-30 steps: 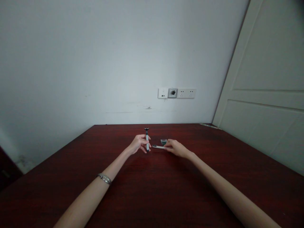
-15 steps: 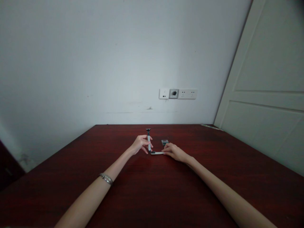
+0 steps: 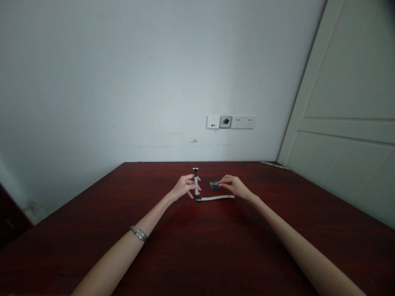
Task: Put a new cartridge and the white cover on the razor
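My left hand (image 3: 184, 187) is closed round a slim white razor handle (image 3: 196, 183), held upright with its dark head on top. A second white handle (image 3: 216, 198) lies flat on the dark red table (image 3: 197, 246), just right of the upright one. My right hand (image 3: 234, 186) reaches over a small dark cartridge case (image 3: 214, 185) beyond the lying handle; its fingertips are pinched on the case. A metal bracelet (image 3: 137, 232) is on my left wrist.
A pale wall stands behind the table with a row of sockets (image 3: 231, 122). A white door (image 3: 348, 123) is at the right. A thin light strip (image 3: 273, 164) lies at the table's far right corner.
My right hand let go of the white handle, which now lies flat, and moved back onto the dark case. My left hand shifted slightly right with the upright handle.
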Motion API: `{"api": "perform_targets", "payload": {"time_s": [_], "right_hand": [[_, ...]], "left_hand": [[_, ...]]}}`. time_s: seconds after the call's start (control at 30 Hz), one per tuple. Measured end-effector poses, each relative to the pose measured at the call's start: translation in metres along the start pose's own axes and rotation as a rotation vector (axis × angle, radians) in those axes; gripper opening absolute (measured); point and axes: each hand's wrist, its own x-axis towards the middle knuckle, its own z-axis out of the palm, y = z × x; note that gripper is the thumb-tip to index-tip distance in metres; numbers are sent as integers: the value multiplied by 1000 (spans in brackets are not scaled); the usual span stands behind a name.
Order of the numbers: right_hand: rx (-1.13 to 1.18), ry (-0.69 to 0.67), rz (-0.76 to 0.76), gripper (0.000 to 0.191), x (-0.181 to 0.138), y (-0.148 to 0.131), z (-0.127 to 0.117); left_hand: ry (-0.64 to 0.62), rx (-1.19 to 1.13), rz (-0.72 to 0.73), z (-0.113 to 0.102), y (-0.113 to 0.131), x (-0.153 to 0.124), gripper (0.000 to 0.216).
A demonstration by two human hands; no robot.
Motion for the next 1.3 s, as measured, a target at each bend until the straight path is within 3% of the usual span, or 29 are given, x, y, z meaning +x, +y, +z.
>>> {"api": "perform_targets", "payload": {"time_s": [0.17, 0.53, 1.3], "right_hand": [[-122, -22, 37, 23, 20, 17, -5], [-254, -159, 103, 20, 33, 36, 20], [-472, -218, 72, 22, 28, 23, 25]], "left_hand": [[17, 109, 75, 6, 3, 0, 36], [34, 159, 69, 8, 1, 1, 34], [44, 119, 43, 10, 1, 2, 35]]}}
